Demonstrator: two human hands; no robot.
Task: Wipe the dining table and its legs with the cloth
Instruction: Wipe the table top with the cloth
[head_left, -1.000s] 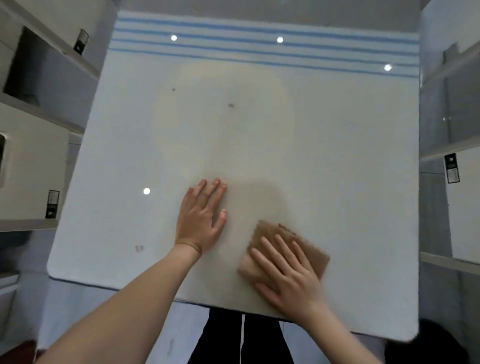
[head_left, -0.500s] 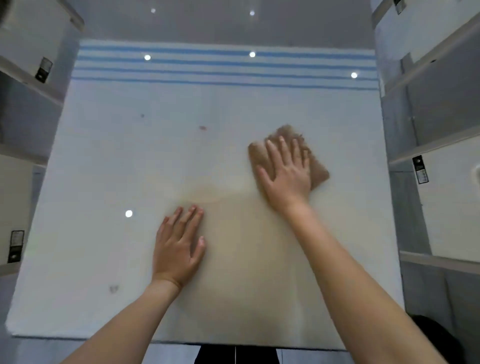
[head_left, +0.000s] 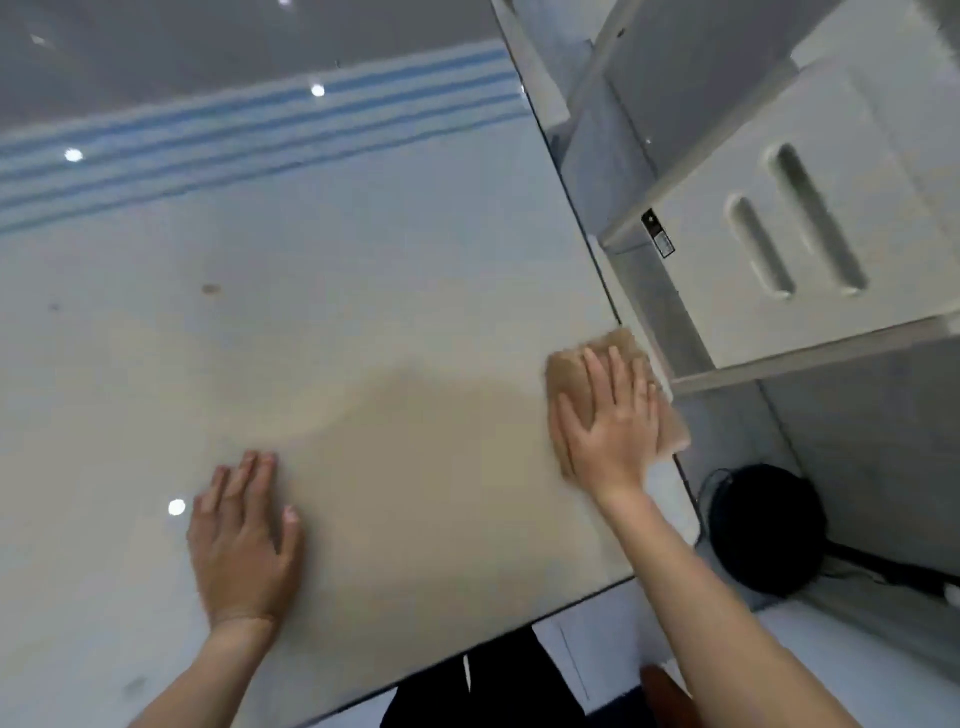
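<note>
The glossy white dining table (head_left: 322, 312) fills most of the view, with blue stripes along its far side. A folded brown cloth (head_left: 569, 371) lies at the table's right edge, partly over it. My right hand (head_left: 608, 415) is flat on the cloth, fingers spread, pressing it onto the top. Flat on the bare table, near the front, rests my left hand (head_left: 244, 540), holding nothing. Small dark specks (head_left: 210, 289) mark the top left of centre. The table legs are hidden.
A white cabinet with slotted handles (head_left: 789, 228) stands close past the table's right edge. A black round object with a cable (head_left: 763, 530) sits on the floor at the right. My dark trousers (head_left: 483, 686) show below the front edge.
My right hand has slid the cloth from the table's middle right out to its right edge. The view has swung to the right. My left hand stays planted.
</note>
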